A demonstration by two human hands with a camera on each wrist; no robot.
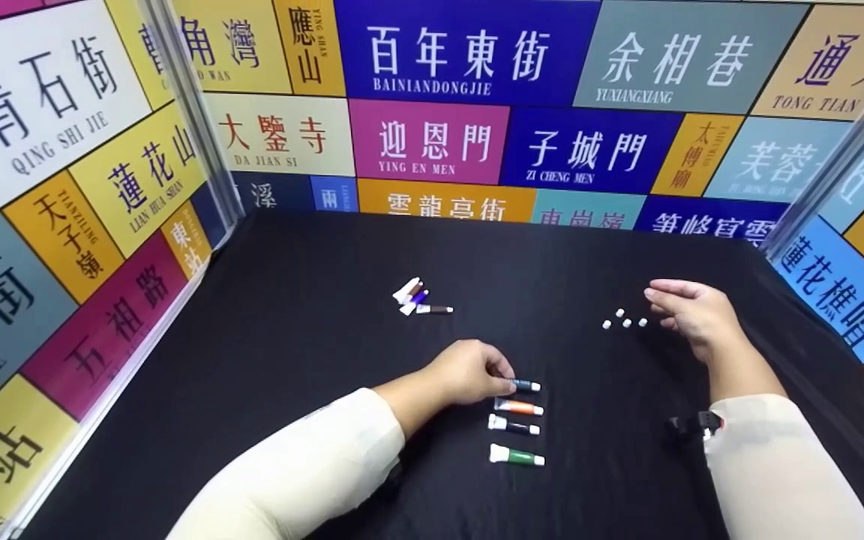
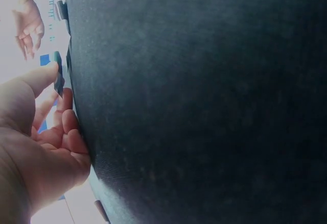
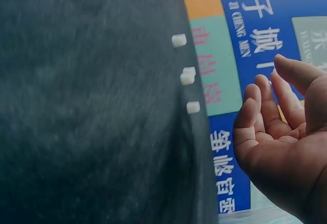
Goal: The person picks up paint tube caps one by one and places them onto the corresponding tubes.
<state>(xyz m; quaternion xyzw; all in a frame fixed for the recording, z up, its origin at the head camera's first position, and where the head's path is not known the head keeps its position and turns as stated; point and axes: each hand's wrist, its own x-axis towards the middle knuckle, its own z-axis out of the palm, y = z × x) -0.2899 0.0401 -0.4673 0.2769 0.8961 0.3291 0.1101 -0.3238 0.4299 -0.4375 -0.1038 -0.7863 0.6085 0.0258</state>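
Observation:
My left hand [image 1: 469, 373] pinches the flat end of a small dark blue paint tube [image 1: 528, 385] between thumb and fingers. The tube's white cap points right; in the left wrist view the tube [image 2: 58, 73] shows dark at the thumb tip. Below it on the cloth lie an orange paint tube [image 1: 522, 408], a near-black paint tube [image 1: 516, 426] and a green paint tube [image 1: 523, 457], in a column with caps to the right. My right hand [image 1: 691, 311] hovers with loosely bent fingers and nothing between them, just right of several small white caps [image 1: 626, 323].
Farther back, a loose pile of paint tubes, among them a purple tube [image 1: 417, 299] and a brown tube [image 1: 436, 309], lies left of centre. Black cloth [image 1: 289, 300] covers the table. Printed sign panels [image 1: 462, 52] wall in the back and sides.

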